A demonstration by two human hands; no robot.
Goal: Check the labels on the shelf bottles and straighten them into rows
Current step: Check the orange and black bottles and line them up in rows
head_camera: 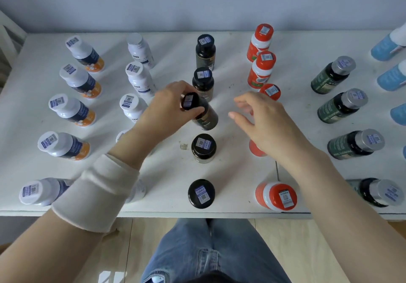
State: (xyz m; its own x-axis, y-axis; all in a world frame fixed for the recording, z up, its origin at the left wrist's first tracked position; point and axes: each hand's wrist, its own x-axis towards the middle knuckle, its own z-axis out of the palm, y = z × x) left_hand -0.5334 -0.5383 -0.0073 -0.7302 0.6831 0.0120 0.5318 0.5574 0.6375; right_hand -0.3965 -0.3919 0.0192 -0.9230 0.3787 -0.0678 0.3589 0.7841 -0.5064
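Dark bottle (204,119), third in the middle column on the white counter (230,168), is gripped at its black cap by the left hand (167,104), with the fingers (194,111) curled round the cap. The bottle is tilted, cap leaning left; contact of its base with the counter cannot be told. The right hand (265,124) is held over the orange-capped bottles (261,69), fingers spread and relaxed, nothing grasped.

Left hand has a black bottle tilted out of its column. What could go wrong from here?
The left hand grips the tilted black bottle near its cap; it could slip or knock the black bottle behind, which stands close. The right hand hovers open over the red-capped bottle and might tip it.
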